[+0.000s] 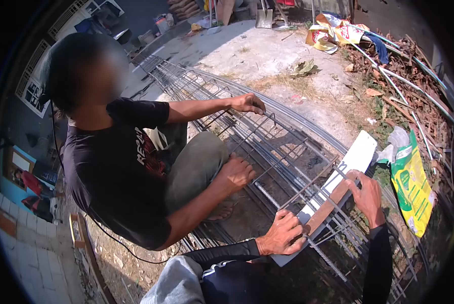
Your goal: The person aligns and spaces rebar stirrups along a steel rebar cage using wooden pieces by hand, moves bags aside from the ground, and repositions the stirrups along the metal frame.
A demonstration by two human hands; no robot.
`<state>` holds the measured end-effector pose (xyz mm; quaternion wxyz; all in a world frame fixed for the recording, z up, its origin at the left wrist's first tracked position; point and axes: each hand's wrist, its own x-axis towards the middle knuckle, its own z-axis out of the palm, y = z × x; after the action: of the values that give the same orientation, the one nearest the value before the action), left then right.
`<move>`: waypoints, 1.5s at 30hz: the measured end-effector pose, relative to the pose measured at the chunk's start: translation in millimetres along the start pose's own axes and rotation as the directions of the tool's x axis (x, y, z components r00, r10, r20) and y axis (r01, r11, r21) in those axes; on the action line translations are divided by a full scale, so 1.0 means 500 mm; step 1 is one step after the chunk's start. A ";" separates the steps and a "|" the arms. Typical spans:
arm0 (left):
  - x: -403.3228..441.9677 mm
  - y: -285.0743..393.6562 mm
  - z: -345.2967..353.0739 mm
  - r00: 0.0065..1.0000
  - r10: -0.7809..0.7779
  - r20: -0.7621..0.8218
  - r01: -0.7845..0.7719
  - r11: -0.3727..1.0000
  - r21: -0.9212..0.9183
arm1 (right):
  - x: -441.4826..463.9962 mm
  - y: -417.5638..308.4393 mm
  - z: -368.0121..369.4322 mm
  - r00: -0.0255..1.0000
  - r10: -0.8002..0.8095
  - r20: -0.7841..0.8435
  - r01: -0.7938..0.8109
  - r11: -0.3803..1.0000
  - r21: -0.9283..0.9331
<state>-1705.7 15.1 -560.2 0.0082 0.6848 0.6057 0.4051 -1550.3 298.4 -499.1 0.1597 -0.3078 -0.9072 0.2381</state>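
Note:
A long rebar cage (287,161) of thin steel bars and square stirrups lies across the ground before me. My left hand (284,234) is closed around a bar at its near side, beside the lower end of a brown wooden strip (328,206). At that strip's upper end, my right hand (367,198) grips the cage with thumb and fingers; the exact contact is partly hidden. Under the bars lies a white board (359,152). Across from me, a co-worker's one hand (248,103) holds a far bar, while their other hand (235,173) rests at the cage's near side.
The co-worker (115,172) squats close at the left. A yellow-green sack (412,185) lies at the right, near dry leaves and pale pipes (389,78). A shovel (264,19) stands at the back. More long steel bars (308,119) run alongside the cage.

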 end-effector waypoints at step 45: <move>0.024 0.008 0.016 0.995 0.063 -0.072 -0.057 0.995 0.083 | -0.010 0.046 0.014 0.990 0.099 0.096 -0.096 0.995 -0.034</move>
<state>-1698.6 27.8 -556.8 -0.0541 0.6868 0.6008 0.4055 -1538.5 308.7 -517.9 0.0988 -0.3422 -0.9012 0.2471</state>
